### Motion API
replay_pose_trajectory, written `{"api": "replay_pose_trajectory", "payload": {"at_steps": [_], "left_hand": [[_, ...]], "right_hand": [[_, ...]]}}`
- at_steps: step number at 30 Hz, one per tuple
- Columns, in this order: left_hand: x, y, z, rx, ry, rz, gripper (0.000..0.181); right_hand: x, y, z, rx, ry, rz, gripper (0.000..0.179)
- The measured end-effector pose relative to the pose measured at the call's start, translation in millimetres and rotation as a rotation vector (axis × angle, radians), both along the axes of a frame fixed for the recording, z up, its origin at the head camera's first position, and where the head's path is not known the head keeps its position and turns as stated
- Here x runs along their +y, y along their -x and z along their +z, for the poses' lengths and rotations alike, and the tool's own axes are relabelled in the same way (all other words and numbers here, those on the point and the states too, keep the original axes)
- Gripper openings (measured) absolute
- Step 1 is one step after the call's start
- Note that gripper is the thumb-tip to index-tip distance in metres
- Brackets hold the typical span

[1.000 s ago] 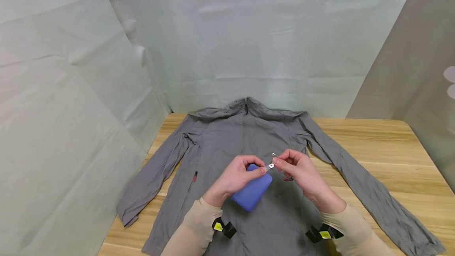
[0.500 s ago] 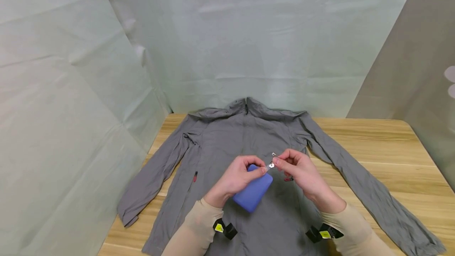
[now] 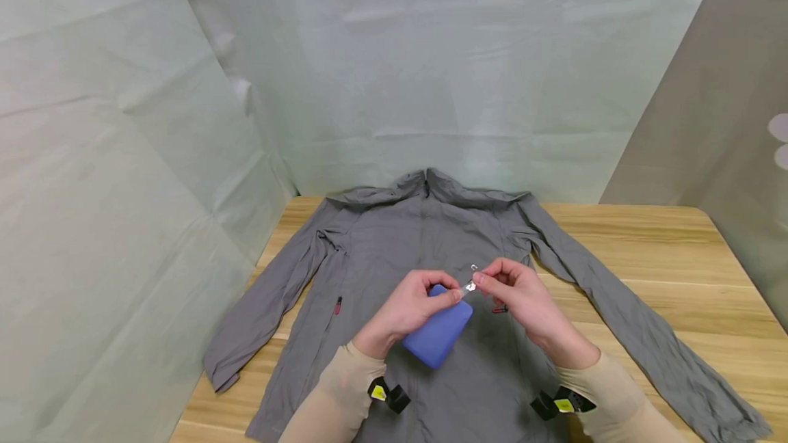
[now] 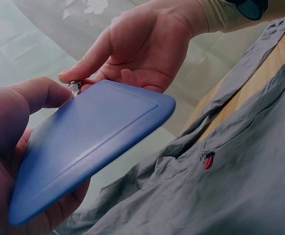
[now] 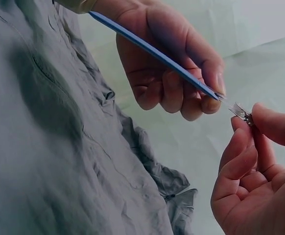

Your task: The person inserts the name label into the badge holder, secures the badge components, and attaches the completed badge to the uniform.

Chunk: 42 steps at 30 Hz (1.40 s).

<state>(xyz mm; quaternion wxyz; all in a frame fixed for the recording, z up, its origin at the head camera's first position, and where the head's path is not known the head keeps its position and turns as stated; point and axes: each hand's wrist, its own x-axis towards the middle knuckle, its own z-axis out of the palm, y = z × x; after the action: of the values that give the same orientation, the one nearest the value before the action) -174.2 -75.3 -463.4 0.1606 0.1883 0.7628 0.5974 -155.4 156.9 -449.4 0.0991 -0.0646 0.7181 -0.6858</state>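
A flat blue badge holder (image 3: 438, 337) hangs tilted above the grey jacket (image 3: 425, 238). My left hand (image 3: 409, 306) pinches it at its top end, by the clear strap (image 5: 236, 110), with the other fingers behind the holder. At the far end of that strap is a small metal clip (image 5: 248, 117), pinched between the thumb and index finger of my right hand (image 3: 523, 299). Part of the clip sticks out past those fingertips. In the left wrist view the holder's broad face (image 4: 93, 142) covers some of the left fingers.
The jacket lies spread out on a wooden table (image 3: 646, 245), sleeves out to both sides. Red zipper pulls (image 3: 337, 305) mark its pockets. Pale sheeting (image 3: 431, 74) stands behind the table and along the left.
Both hands stay almost where they were. The metal clip looks slightly turned at the right fingertips, and the badge holder has barely shifted.
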Motion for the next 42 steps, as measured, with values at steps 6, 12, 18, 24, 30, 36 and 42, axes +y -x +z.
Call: {"api": "replay_pose_trajectory", "payload": {"at_steps": [6, 12, 18, 24, 30, 36, 42], "left_hand": [[0.9, -0.5, 0.3, -0.039, -0.004, 0.030, 0.017], [-1.1, -0.1, -1.2, -0.097, -0.046, 0.097, 0.020], [-6.0, 0.8, -1.1, -0.122, -0.041, 0.103, 0.020], [-7.5, 0.5, 1.1, -0.143, -0.021, 0.043, 0.021], [-6.0, 0.4, -0.7, -0.138, -0.030, 0.009, 0.022], [-6.4, 0.2, -5.2, -0.173, -0.082, -0.001, 0.026], [-12.8, 0.3, -12.3, -0.302, -0.269, -0.100, 0.048]], "right_hand": [[1.2, 2.8, -2.3, -0.030, -0.001, -0.023, 0.021], [6.1, 5.4, -6.6, -0.056, -0.010, -0.039, 0.037], [14.5, 7.8, -9.0, -0.109, -0.052, -0.048, 0.044], [20.2, 7.6, -3.2, -0.093, -0.122, 0.015, 0.045], [17.0, 7.3, -3.0, -0.034, -0.086, 0.076, 0.037], [14.3, 8.1, -2.9, 0.004, -0.041, 0.042, 0.031], [15.1, 7.9, 2.4, -0.011, -0.018, 0.014, 0.033]]}}
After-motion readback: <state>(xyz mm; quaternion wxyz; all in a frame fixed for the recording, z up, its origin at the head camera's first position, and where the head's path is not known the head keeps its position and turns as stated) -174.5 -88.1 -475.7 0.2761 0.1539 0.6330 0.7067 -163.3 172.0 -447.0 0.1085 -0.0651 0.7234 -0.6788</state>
